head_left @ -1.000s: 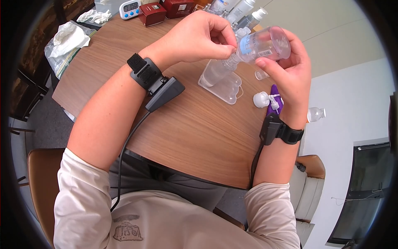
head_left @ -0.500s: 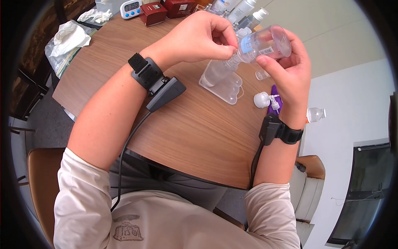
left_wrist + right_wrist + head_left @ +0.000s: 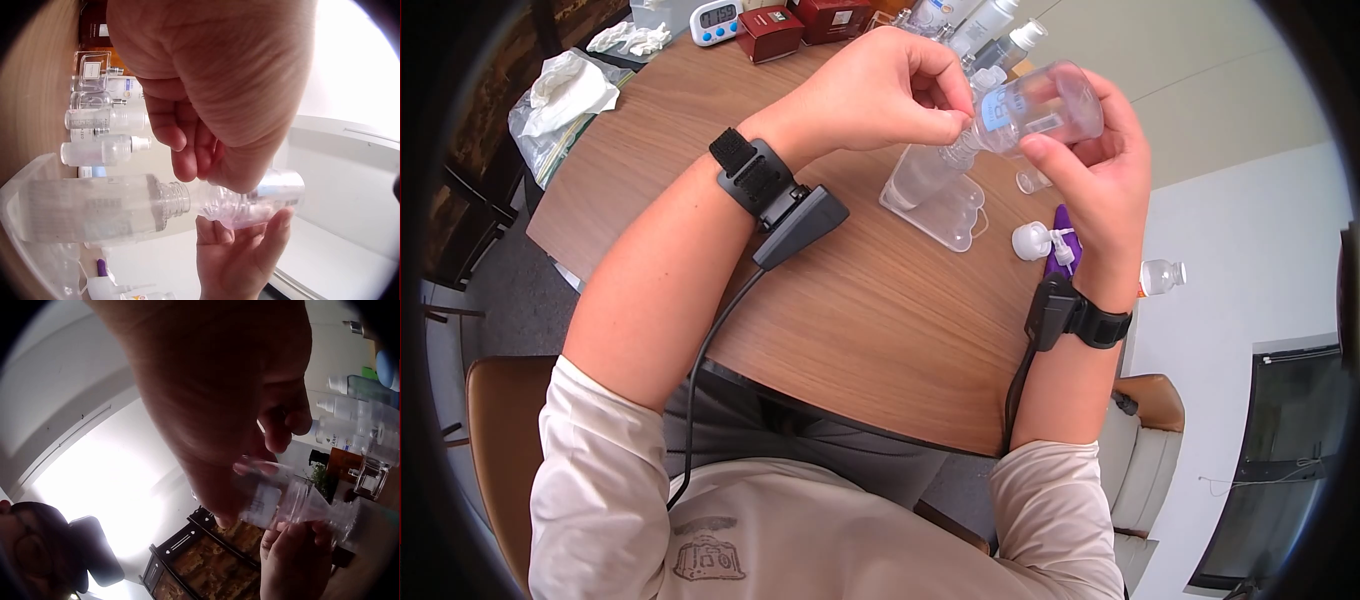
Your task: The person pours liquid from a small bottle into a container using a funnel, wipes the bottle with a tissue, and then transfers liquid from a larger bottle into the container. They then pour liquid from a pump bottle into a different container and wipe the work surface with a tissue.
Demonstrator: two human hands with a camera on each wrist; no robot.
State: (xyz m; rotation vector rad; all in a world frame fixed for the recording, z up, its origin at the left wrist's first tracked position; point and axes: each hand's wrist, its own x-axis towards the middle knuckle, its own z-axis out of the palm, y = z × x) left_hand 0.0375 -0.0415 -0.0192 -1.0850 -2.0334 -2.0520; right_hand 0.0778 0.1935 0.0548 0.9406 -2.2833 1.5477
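My right hand [image 3: 1100, 185] holds a clear bottle [image 3: 1045, 108] with a pale blue label, tipped so that its base points up and right. Its mouth slopes down into a small clear funnel [image 3: 315, 506]. My left hand [image 3: 880, 95] pinches the funnel between thumb and fingers, just above the neck of a second clear bottle [image 3: 94, 209]. This lower bottle stands upright on a clear plastic tray [image 3: 955, 228] with a scalloped edge and holds cloudy-looking contents. In the head view my left hand partly hides the funnel.
Beside my right wrist lie a white pump top [image 3: 1030, 240] and a purple item [image 3: 1064, 250]. Another small clear bottle [image 3: 1165, 277] is further right. Dark red boxes [image 3: 769, 34], a timer [image 3: 714, 22] and several bottles line the far table edge. Crumpled tissue [image 3: 570, 90] lies at left.
The tipped bottle has turned a little in my right hand, so its label and barcode face differently. My left hand has stayed nearly still.
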